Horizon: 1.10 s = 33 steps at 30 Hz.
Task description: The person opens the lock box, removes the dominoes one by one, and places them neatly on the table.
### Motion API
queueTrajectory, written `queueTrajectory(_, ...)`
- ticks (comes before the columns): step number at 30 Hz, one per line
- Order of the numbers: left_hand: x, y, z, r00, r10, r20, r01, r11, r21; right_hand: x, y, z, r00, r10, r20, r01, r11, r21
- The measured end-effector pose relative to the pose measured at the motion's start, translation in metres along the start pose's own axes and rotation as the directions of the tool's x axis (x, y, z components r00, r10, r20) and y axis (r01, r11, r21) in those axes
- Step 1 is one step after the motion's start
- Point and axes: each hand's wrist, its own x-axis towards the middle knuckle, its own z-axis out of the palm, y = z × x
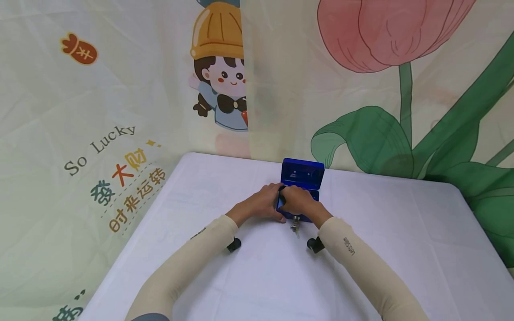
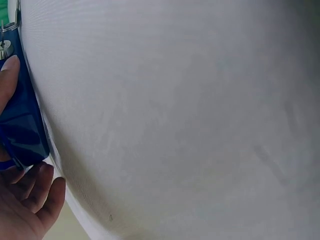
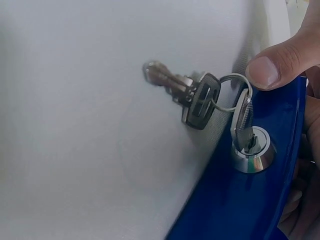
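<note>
A blue metal cash box (image 1: 315,195) lies on the table with its lid (image 1: 303,174) standing up at the back. My left hand (image 1: 263,203) grips its left end; in the left wrist view a thumb (image 2: 8,80) lies over the front face near the lock. Into the box reaches my right hand (image 1: 301,201), palm down, fingers bent and largely hidden; what they touch inside cannot be made out. One key sits in the round silver lock (image 3: 256,161). From its ring hangs another key (image 3: 202,102), over the tablecloth in front.
A white cloth covers the table (image 1: 257,276). Behind it hangs a printed curtain (image 1: 281,89), close to the box's raised lid. Black wrist cameras stick out under the left sleeve (image 1: 201,249) and the right sleeve (image 1: 353,254).
</note>
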Motion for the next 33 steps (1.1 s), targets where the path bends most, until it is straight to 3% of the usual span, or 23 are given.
queueTrajectory(33, -0.012, 0.007, -0.002, 0.999, 0.010, 0.045, -0.010, 1.000, -0.010, -0.020, -0.007, -0.003, 0.999, -0.009, -0.046, 0.010, 1.000, 0.012)
